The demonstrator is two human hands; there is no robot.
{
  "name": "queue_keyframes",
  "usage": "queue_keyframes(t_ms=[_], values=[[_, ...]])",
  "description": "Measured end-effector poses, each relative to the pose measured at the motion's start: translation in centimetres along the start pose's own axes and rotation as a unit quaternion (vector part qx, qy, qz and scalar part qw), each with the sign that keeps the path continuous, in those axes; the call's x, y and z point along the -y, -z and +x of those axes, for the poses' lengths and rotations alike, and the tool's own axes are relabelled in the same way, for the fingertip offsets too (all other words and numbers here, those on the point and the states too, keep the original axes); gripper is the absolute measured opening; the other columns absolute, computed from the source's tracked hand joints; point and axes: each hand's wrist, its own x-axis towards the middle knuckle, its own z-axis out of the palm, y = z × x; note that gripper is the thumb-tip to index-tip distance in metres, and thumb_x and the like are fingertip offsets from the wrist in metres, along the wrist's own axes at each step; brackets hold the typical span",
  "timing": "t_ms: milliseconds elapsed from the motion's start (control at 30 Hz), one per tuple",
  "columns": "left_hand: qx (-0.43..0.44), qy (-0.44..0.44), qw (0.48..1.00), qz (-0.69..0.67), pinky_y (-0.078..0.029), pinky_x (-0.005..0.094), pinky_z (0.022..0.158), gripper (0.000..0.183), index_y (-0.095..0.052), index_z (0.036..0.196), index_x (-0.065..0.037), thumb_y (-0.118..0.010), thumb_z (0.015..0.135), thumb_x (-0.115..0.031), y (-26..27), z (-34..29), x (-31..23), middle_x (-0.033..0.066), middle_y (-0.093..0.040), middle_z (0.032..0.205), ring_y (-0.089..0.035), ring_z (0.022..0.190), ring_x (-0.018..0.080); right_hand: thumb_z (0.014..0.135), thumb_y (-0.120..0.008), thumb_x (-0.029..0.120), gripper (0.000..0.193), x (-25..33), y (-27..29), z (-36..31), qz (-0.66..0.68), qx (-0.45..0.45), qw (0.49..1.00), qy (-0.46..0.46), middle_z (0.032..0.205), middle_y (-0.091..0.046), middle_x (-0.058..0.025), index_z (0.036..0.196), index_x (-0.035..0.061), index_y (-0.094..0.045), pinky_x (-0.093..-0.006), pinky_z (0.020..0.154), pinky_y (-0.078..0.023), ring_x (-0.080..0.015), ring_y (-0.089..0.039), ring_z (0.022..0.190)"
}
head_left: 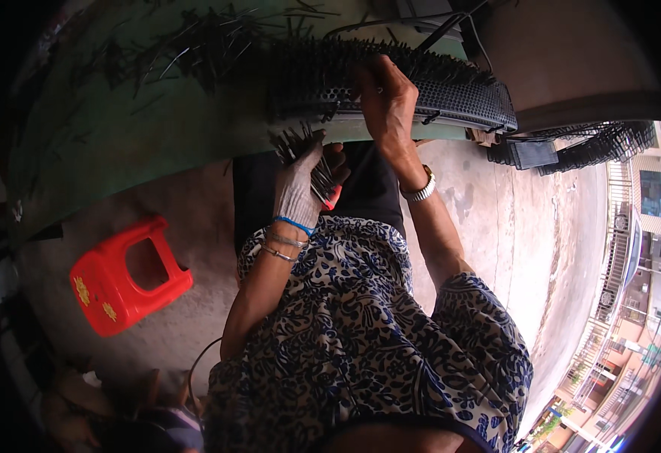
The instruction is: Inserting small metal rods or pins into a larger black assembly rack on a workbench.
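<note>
My left hand [300, 177], in a pale knit glove with a blue cuff, is closed around a bundle of thin dark rods [294, 141]. It is just off the front edge of the green table. My right hand [391, 102] is bare and reaches over a long black perforated rack [466, 109]. Its fingers are pinched together close to the rack's holes, and whatever is between them is too dark to make out. Many short dark rods [451, 72] stand upright in the rack's holes.
Loose dark rods [202, 45] lie heaped on the green table [119, 143] at the far left. A red plastic stool [104, 279] is on the floor to my left. Another black rack [594, 147] with rods is at the right, and a cable [391, 24] runs behind the near rack.
</note>
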Motion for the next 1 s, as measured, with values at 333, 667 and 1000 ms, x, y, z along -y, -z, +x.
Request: queue_keyframes(t_ms=[333, 667, 1000], values=[[0.029, -0.008, 0.998, 0.052, -0.047, 0.0233, 0.05, 0.022, -0.065, 0.102, -0.003, -0.062, 0.094, -0.024, 2.0, 0.1, -0.2, 0.0041, -0.067, 0.08, -0.059, 0.059, 0.0104, 0.083, -0.066, 0.008, 0.01, -1.1, -2.7, -1.5, -0.155, 0.06, 0.984, 0.061, 0.094, -0.061, -0.0129, 0.093, 0.0078, -0.068, -0.038, 0.066, -0.051, -0.0295, -0.063, 0.08], [0.026, -0.009, 0.997, 0.078, -0.047, 0.023, 0.049, 0.019, -0.066, 0.101, -0.006, -0.065, 0.093, -0.023, -0.2, -1.0, -0.7, 0.0049, -0.068, 0.079, -0.06, 0.057, 0.0114, 0.087, -0.066, 0.012, 0.026, 2.8, 2.3, -2.0, 0.13, 0.362, 0.894, -0.229, 0.086, -0.07, -0.012, 0.109, -0.0029, -0.065, -0.0304, 0.068, -0.052, -0.0167, -0.066, 0.078], [0.002, -0.001, 0.998, 0.055, -0.055, 0.0288, 0.058, 0.019, -0.066, 0.102, -0.007, -0.067, 0.091, -0.022, -0.2, 0.4, -0.6, 0.0047, -0.069, 0.082, -0.066, 0.069, 0.0153, 0.09, -0.059, -0.001, 0.009, 0.6, 1.8, -0.6, -0.041, 0.015, 0.999, -0.013, 0.078, -0.063, -0.0075, 0.094, 0.001, -0.052, -0.027, 0.058, -0.048, -0.0137, -0.061, 0.062]])
